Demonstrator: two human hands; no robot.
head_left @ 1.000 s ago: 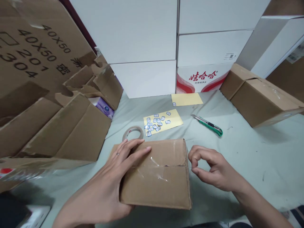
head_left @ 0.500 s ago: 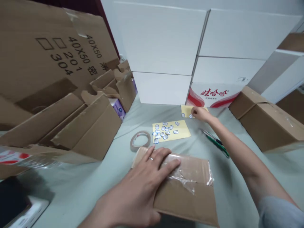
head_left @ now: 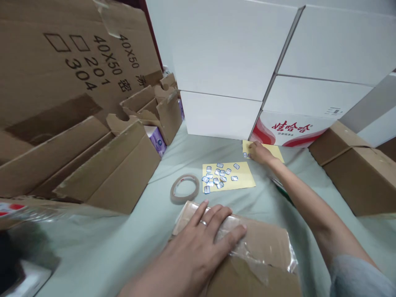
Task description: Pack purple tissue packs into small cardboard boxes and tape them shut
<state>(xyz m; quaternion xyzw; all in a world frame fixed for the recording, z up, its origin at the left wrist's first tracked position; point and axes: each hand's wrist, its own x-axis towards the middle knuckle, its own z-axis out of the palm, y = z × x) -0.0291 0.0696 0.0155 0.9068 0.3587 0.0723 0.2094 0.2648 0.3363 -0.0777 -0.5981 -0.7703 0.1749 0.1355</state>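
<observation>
My left hand [head_left: 207,243] lies on a taped cardboard box [head_left: 262,239], its fingers spread over the clear tape; a ring is on one finger. My right hand [head_left: 260,152] reaches to a small yellow sheet [head_left: 274,152] at the back, fingers pinched together at a small blue-edged label [head_left: 249,156], which they partly hide. Another such label [head_left: 245,155] sits beside it at the sheet's corner. Between my hands lies a larger yellow sheet [head_left: 244,179] with several similar labels [head_left: 222,173] scattered on it.
A tape roll [head_left: 173,194] lies left of the larger sheet. Scissors [head_left: 283,190] are partly hidden under my right forearm. Open cardboard boxes [head_left: 123,165] line the left, white cartons [head_left: 219,113] stand at the back, and a brown box [head_left: 349,173] is at the right.
The view has shifted, so the things sit lower in it. My right hand has moved slightly left over the back sheet, covering more of the label. My left hand stays on the box.
</observation>
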